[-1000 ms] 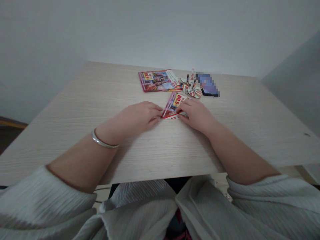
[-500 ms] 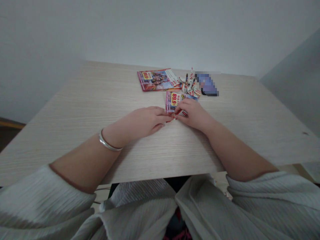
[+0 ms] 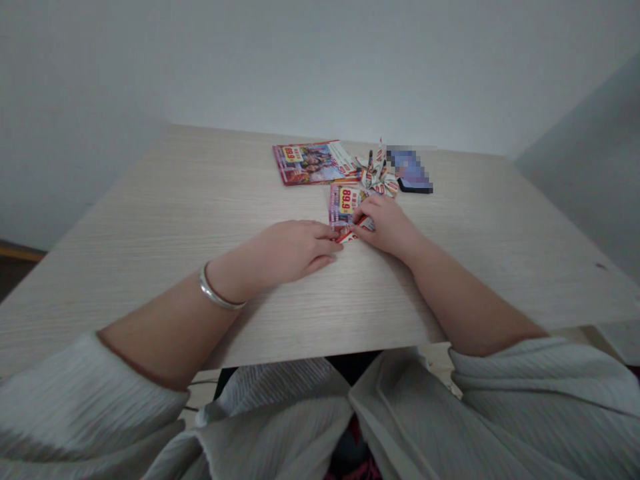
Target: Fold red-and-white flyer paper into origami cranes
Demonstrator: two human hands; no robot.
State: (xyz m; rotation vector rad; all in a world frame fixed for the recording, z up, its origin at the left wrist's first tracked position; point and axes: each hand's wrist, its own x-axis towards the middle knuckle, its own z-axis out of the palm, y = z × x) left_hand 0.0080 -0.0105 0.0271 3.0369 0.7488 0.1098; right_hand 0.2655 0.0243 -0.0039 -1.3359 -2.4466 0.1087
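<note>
A printed paper flyer (image 3: 342,212) with a yellow "89.9" label lies on the table between my hands, its near edge folded over to show a white and red strip. My left hand (image 3: 300,247), a silver bangle on its wrist, rests with fingers stretched out, the tips touching the flyer's near left corner. From the right, my right hand (image 3: 385,223) pinches the folded edge, thumb and fingers together. It covers the flyer's right part.
A stack of similar flyers (image 3: 313,163) lies farther back. Beside it stand folded paper shapes (image 3: 376,175), made of printed paper. A phone-like dark slab (image 3: 413,172), partly pixelated, lies to their right. The pale wooden table (image 3: 210,173) meets a wall behind.
My left hand has drawn slightly nearer to me, and my right fingers have slid a little right along the fold. More of the folded strip shows between the hands.
</note>
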